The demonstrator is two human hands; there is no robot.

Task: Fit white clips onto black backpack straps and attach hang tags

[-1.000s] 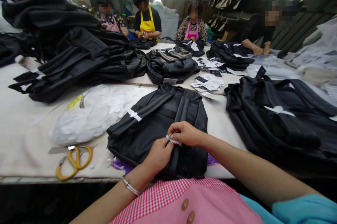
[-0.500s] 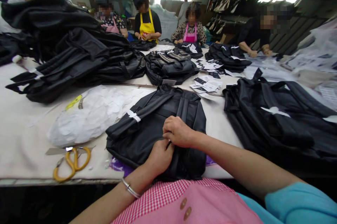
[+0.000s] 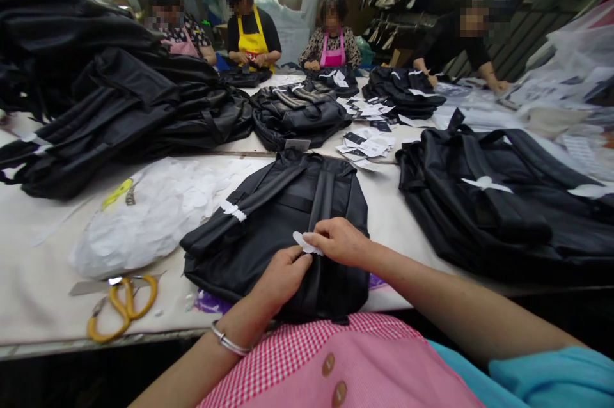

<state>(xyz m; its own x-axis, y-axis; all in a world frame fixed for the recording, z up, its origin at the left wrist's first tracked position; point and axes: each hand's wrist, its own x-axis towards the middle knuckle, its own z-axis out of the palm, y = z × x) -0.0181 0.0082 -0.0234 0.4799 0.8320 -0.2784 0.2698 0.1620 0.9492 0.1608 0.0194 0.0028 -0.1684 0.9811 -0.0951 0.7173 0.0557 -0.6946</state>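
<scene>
A black backpack point(image 3: 268, 248) lies flat before me, its shoulder straps facing up. One strap point(image 3: 268, 190) wears a white scalloped paper band point(image 3: 233, 210). On the other strap is a second white paper band point(image 3: 307, 242), pinched by my right hand point(image 3: 341, 242) between thumb and fingers. Just below it, my left hand point(image 3: 284, 275) closes on the edge of that same strap, thumb and forefinger together. My fingers partly cover the strap and band there.
Yellow-handled scissors point(image 3: 125, 306) and a clear bag of white paper pieces point(image 3: 148, 216) lie left. Black backpacks are piled at left point(image 3: 134, 101) and right point(image 3: 499, 203). Loose tags point(image 3: 369, 142) lie beyond. Several co-workers stand across the table point(image 3: 29, 318).
A white paper band now shows between my hands on the strap. My right hand has shifted slightly right and opened its grip to a pinch. The whole view has moved a little.
</scene>
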